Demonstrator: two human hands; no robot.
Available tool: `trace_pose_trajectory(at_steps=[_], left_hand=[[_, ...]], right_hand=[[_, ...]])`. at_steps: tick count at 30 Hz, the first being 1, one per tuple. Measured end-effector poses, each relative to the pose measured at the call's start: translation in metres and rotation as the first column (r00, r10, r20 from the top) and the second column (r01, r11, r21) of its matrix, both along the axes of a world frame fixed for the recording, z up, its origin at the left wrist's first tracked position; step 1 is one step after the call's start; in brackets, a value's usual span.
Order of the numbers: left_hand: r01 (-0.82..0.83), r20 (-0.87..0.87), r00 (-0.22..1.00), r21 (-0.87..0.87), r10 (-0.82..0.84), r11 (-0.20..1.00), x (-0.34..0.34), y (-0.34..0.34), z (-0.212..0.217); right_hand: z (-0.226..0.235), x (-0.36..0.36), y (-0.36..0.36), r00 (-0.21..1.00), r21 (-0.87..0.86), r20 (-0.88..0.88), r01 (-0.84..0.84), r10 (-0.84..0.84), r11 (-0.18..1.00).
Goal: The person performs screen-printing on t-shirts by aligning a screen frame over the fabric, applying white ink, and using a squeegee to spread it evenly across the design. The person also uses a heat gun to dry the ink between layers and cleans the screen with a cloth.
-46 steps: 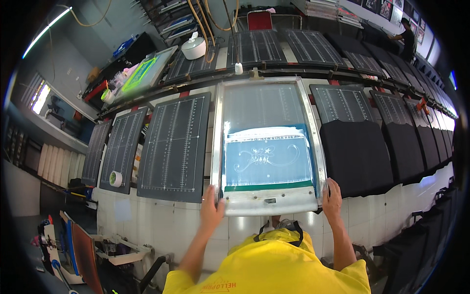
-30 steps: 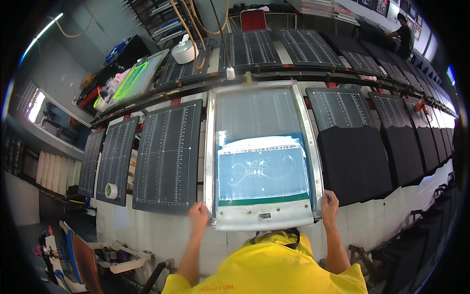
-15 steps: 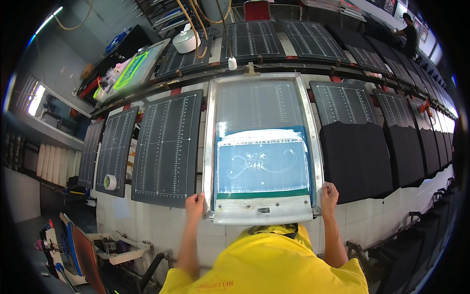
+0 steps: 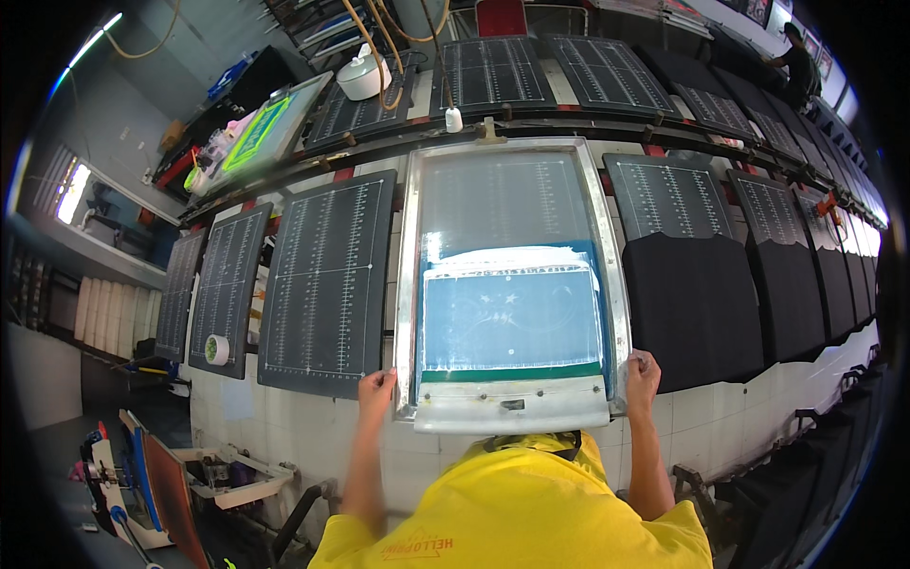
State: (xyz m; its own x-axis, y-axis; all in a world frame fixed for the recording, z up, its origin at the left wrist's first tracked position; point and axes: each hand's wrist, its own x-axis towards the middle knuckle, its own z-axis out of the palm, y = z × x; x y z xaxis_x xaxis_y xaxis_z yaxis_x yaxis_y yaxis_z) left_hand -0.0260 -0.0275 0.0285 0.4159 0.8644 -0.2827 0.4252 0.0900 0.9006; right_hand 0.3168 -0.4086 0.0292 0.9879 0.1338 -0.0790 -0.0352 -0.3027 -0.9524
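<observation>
Holds printing screen (image 4: 510,308) at picture centre, near its lower corners, with left hand (image 4: 376,386) and right hand (image 4: 643,374) well apart, apparently clamped on opposite sides.

Shiny metal frame (image 4: 410,275), matt cloth (image 4: 695,308)

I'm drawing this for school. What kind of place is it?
Probably a workshop for printing on cloth: there's a framed screen smeared with white, dark boards marked with lines, and black cloth lying over some other boards.
</observation>
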Motion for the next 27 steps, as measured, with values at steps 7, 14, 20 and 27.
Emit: trace_pose_trajectory(at_steps=[7,14,20,27], left_hand=[[-0.036,-0.039,0.998,0.168,0.044,0.985,0.004,-0.002,-0.001],[-0.092,0.032,0.996,0.212,0.087,0.973,0.011,-0.013,0.012],[-0.099,0.080,0.993,0.187,0.086,0.977,0.007,-0.040,0.028],[-0.027,0.149,0.989,0.234,-0.008,0.972,0.031,-0.116,0.025]], right_hand=[[0.009,0.006,0.002,0.999,-0.153,0.005,-0.042,0.044,0.987],[0.017,0.002,0.002,0.999,-0.032,0.031,-0.040,0.041,0.999],[0.026,-0.004,-0.027,0.998,-0.062,0.058,-0.027,0.031,0.998],[0.031,-0.008,-0.148,0.994,-0.076,0.100,0.057,-0.049,0.995]])
